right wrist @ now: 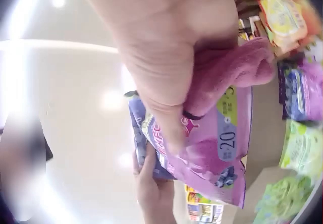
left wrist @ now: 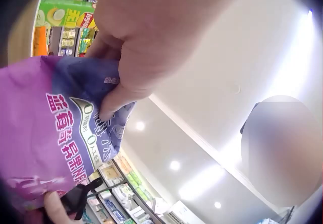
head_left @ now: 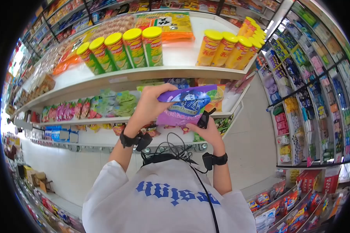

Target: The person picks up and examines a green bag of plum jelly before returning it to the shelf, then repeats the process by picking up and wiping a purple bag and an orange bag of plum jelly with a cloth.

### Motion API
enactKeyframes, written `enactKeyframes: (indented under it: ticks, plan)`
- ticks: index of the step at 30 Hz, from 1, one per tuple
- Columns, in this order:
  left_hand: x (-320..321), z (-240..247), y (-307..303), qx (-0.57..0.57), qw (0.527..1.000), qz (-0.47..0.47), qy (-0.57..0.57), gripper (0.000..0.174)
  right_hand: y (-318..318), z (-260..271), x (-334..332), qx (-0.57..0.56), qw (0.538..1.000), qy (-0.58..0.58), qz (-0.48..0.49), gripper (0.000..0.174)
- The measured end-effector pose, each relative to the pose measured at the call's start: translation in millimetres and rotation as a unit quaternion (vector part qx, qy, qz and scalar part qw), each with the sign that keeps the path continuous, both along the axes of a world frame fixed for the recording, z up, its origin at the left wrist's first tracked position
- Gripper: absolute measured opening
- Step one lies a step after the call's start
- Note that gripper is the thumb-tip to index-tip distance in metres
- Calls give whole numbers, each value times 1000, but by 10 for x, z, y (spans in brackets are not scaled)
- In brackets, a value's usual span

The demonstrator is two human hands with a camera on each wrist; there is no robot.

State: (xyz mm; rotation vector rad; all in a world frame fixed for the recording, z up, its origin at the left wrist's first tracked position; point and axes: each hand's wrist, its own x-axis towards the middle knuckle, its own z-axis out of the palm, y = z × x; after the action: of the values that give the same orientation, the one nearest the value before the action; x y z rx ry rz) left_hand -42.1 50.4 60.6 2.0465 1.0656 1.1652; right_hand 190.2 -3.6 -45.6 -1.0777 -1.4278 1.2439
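A purple bag of blueberry jelly is held up in front of the shelves, its printed front turned upward. My left hand grips the bag's left end, the thumb lying across the printed side. At the lower right corner my right hand pinches the bag, thumb on the front. A pink plush cloth is bunched at the right hand's fingers, against the bag. Beside that thumb sits a small black strap-like piece; the right fingers behind the bag are hidden.
Green chip canisters and yellow chip canisters stand on the shelf top. Below, bagged snacks line a lower shelf. Tall stocked racks rise at the right. Black cables hang near the chest.
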Motion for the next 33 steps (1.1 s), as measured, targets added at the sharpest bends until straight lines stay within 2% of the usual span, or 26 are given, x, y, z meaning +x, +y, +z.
enactKeyframes:
  ticks: [3,4,7,8,11,12,15,17,21,22,24,25,26,27,28,31,32,33]
  plan:
    - [-96,-40,-56,-58,996,40,-49,27,-52,10,-96,-126,992,4,-5,34]
    - [-193,-121,-46,-63,996,23,-54,47,-51,-44,-118,-107,994,7,-17,32]
    - [-238,-316,-148,-127,944,115,-281,82,-44,-48,-173,-51,998,19,-36,30]
    - [-350,-509,-109,-183,945,77,-259,102,-19,-31,-247,-7,997,44,-70,28]
    - [-474,-638,-199,-280,953,-54,-103,95,31,83,-388,-2,994,64,-91,29]
    - [-408,-638,-295,-252,957,-48,-135,88,42,100,-438,2,993,66,-98,29]
    - [-424,-665,-335,-339,890,-30,-303,81,27,101,-565,6,991,61,-122,31]
    - [-476,-719,-317,-281,910,-28,-304,76,11,34,-574,34,983,28,-178,32]
    - [-456,-679,-373,-192,929,3,-315,70,116,308,-637,8,949,118,-291,40]
    - [-449,-730,-367,-184,932,10,-312,71,51,488,-657,-63,960,68,-263,45]
    - [-362,-745,-370,-176,929,16,-324,73,80,235,-816,73,977,-23,-199,53]
    - [-316,-811,-409,-169,930,-8,-327,73,35,325,-940,152,966,-140,-158,59]
    - [-266,-933,-472,-163,930,-32,-329,74,-9,414,-1065,240,931,-242,-128,66]
    - [-228,-1009,-526,-156,929,-55,-331,76,-63,693,-1181,328,850,-403,-82,74]
    - [-235,-805,-624,-162,954,-8,-252,66,-21,650,-1168,341,858,-376,-81,80]
    - [-335,-721,-531,-155,971,-35,-181,61,245,575,-1109,335,885,-297,-129,78]
    - [-357,-751,-540,-196,956,-37,-214,58,292,588,-1080,339,880,-311,-119,74]
    - [-371,-789,-540,-182,960,-30,-211,57,288,540,-1092,331,893,-286,-110,73]
